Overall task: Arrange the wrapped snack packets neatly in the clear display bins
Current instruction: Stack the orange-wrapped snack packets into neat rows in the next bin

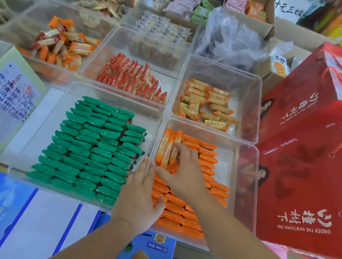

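Currently the filling of the near right clear bin (pixel 243 176) seems to be the step in hand. Laid orange packets (pixel 186 214) are ranged in rows over its near and middle parts, while the strip along its right wall and its far right corner is bare. A small bunch of packets (pixel 167 150), the same orange, is gripped by the right hand (pixel 184 171) at the far left corner of this bin. The fingers are curled over the top of the bunch and the thumb is pressed against its near end. The left hand (pixel 139 191) is laid with fingers straight along the bin's left wall and nothing is held by it; its thumb rests on the laid orange packets. The green packets (pixel 91 148) in the neighbouring bin appear already ordered.

For the next move, the bunch would probably have to be turned to match the rows, lowered, and pressed close against the left wall so that no gap is left. The laid rows could be steadied by the left hand meanwhile.
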`<state>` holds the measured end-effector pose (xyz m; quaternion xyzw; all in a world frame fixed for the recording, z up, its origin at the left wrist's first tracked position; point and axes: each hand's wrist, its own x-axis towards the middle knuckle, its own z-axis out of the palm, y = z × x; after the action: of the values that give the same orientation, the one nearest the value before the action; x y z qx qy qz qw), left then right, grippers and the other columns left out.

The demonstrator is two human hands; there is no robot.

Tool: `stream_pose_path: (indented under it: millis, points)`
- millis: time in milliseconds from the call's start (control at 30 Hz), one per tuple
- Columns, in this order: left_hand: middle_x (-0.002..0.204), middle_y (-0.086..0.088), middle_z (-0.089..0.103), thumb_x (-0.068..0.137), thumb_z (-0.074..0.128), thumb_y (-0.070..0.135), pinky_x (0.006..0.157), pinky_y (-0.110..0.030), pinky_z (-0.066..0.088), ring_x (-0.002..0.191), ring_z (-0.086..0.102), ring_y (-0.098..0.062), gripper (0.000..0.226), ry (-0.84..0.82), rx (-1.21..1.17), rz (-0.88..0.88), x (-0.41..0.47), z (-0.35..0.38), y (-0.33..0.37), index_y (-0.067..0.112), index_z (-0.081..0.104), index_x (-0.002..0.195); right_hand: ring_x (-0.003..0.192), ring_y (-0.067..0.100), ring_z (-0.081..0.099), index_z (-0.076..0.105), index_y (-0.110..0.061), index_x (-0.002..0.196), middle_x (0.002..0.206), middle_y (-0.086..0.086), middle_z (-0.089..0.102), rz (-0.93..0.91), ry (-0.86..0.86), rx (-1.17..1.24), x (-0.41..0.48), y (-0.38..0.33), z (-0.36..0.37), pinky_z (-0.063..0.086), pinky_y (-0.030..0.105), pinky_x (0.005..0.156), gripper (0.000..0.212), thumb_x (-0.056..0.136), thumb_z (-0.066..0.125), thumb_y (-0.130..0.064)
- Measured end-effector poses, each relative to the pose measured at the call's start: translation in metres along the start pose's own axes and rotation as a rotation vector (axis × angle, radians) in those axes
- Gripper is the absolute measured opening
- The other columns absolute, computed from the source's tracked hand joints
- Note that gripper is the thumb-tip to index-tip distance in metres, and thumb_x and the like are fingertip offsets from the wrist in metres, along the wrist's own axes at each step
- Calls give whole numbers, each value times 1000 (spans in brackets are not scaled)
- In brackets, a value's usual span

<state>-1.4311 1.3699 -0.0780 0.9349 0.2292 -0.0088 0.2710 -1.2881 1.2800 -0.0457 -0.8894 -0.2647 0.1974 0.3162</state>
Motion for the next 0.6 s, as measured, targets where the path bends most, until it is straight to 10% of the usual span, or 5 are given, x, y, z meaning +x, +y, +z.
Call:
stream_pose_path:
  millis: [167, 433, 600]
  points:
    - [164, 13, -22, 89, 52, 57, 118, -37, 28, 151, 3, -18, 99, -15, 8, -2, 1, -1, 1, 27, -11, 159, 146, 30, 24, 19, -56, 150, 161, 0, 9, -36, -74, -131, 16, -9, 0, 36, 48, 114, 73, 89, 58, -62]
    - [166, 10, -18, 89, 53, 56, 118, -38, 33, 151, 6, -20, 99, -23, 15, -8, 0, -2, 2, 24, -8, 160, 136, 40, 37, 38, -53, 142, 165, 8, -2, 2, -77, -284, 17, -19, 2, 52, 47, 96, 48, 99, 45, -34]
    - [166, 9, -16, 89, 54, 56, 119, -37, 31, 151, 8, -19, 100, -7, 17, -6, 0, -2, 3, 25, -9, 160, 135, 38, 40, 42, -50, 127, 163, 9, 0, 24, -17, -325, 8, -13, 9, 53, 44, 93, 37, 92, 51, -56]
